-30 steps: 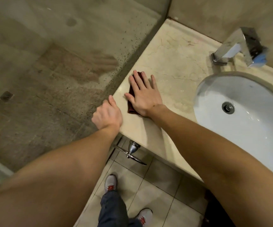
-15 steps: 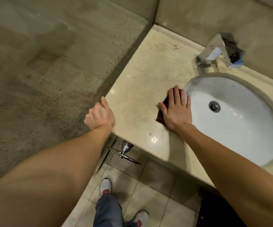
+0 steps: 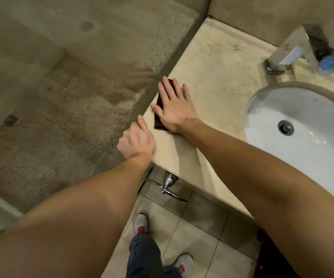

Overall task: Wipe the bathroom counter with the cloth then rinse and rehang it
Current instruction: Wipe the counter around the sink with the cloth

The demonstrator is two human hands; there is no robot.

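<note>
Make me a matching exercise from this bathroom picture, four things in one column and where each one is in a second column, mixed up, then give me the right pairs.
Things:
1. cloth
2. left hand
3. faucet
4. drain

Places:
A. at the bottom of the white sink
B. on the counter's near left corner, at its edge
C. pressed flat under the right hand, by the counter's left edge
D. at the back of the counter, behind the sink

Pairs: 1-C, 2-B, 3-D, 4-A
</note>
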